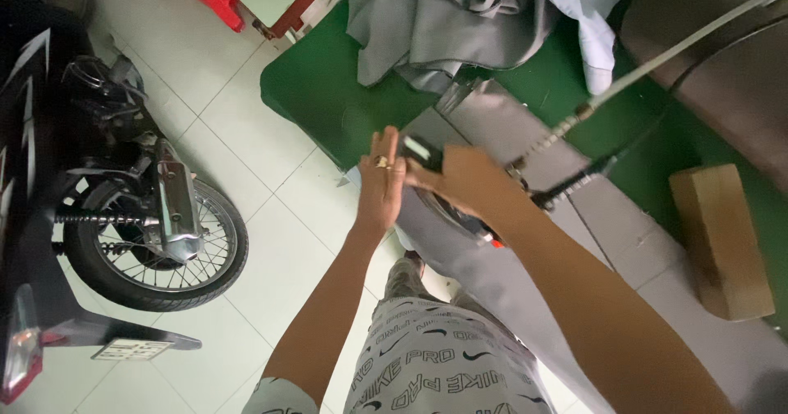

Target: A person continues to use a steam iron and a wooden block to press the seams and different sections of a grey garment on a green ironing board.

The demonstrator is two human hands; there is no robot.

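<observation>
Nearest, the right hand (460,180) is closed around a dark iron (427,155) on grey cloth (501,274) over the green tabletop (328,94). The left hand (382,180), fingers flat and holding nothing, rests just left of it. A motorcycle (123,217) stands far left.

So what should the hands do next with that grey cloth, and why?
Probably lower the left hand flat onto the grey cloth. It is raised and open, touching nothing, while the right hand grips the iron over the cloth. A flat palm would likely keep the cloth from sliding.
</observation>
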